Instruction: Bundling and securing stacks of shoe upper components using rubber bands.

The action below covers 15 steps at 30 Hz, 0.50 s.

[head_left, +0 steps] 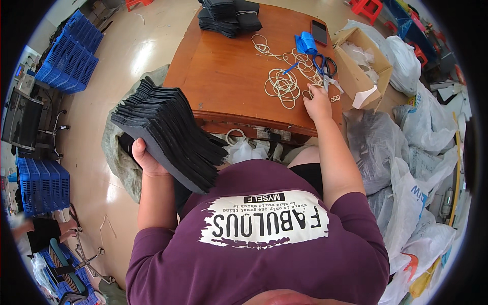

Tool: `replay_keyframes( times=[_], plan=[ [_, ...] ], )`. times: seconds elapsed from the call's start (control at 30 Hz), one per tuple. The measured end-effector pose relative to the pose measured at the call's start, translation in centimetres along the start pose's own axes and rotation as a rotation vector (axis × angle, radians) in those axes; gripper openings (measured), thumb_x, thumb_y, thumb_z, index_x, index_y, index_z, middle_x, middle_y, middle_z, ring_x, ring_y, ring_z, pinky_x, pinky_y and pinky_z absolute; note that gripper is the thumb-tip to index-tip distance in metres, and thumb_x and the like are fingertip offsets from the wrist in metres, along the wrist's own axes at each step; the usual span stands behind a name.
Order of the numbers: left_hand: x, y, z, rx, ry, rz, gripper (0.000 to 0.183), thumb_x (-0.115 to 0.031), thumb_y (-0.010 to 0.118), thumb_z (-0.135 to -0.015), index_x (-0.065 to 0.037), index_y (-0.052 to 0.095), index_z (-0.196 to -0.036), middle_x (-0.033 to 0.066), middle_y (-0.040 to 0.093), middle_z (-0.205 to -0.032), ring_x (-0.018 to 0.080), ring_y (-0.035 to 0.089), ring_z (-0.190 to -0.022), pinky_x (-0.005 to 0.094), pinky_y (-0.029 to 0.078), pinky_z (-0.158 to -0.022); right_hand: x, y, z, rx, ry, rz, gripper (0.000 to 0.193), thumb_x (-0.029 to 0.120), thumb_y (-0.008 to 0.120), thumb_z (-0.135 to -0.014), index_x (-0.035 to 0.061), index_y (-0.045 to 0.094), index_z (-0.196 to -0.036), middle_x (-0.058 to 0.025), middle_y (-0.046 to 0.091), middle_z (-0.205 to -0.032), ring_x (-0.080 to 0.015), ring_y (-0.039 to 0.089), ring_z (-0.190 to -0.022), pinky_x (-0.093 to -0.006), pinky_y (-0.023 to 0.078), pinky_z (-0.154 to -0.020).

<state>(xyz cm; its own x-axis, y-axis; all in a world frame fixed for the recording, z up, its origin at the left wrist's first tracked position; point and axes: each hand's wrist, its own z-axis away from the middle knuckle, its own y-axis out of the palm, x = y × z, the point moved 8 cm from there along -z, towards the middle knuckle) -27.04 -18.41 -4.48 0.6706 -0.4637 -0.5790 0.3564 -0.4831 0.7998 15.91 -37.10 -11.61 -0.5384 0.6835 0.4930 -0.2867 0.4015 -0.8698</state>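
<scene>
A thick stack of black fabric pieces (160, 119) leans to the left of the table, against my body. My left hand (150, 158) is closed round its lower left edge, with the thumb showing and the other fingers hidden beneath. At the table's near right corner, my right hand (317, 103) pinches at a loop of cream cord. Left of it lies a loose coil of the same cream cord (282, 89), with more strands trailing up the table. Just beyond the fingers are scissors (325, 68) with dark blue handles.
The brown wooden table (218, 71) also bears black fabric bundles (229, 18), a blue wrapped roll (306, 43) and a phone (319, 32). An open cardboard box (363, 61) and plastic sacks (376, 147) crowd the right. Blue crates (68, 53) and part of another person (46, 234) are at left.
</scene>
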Motion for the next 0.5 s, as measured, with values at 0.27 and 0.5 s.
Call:
replay_keyframes(
  times=[0.27,0.5],
  plan=[
    [0.3,0.9,-0.1,0.025,-0.02,-0.021,0.081,-0.05,0.072,-0.076,-0.004,0.05,-0.139,0.0135,0.057,-0.137,0.0302,0.054,-0.125,0.0468,0.041,-0.109,-2.0,0.1,-1.4,0.104,0.098,0.145,0.023,0.026,0.069,-0.088,0.0061,0.068,-0.1,-0.0151,0.06,-0.115,-0.0326,0.063,-0.105,-0.0435,0.051,-0.09],
    [0.3,2.0,0.1,-0.02,-0.008,0.044,0.079,-0.038,0.076,-0.072,0.001,0.049,-0.136,0.0167,0.059,-0.131,0.0337,0.058,-0.119,0.0487,0.044,-0.106,-1.3,0.6,-1.2,0.111,-0.004,0.151,0.022,0.022,0.067,-0.089,0.0007,0.068,-0.09,-0.0207,0.064,-0.102,-0.038,0.062,-0.097,-0.0441,0.049,-0.088]
  ],
)
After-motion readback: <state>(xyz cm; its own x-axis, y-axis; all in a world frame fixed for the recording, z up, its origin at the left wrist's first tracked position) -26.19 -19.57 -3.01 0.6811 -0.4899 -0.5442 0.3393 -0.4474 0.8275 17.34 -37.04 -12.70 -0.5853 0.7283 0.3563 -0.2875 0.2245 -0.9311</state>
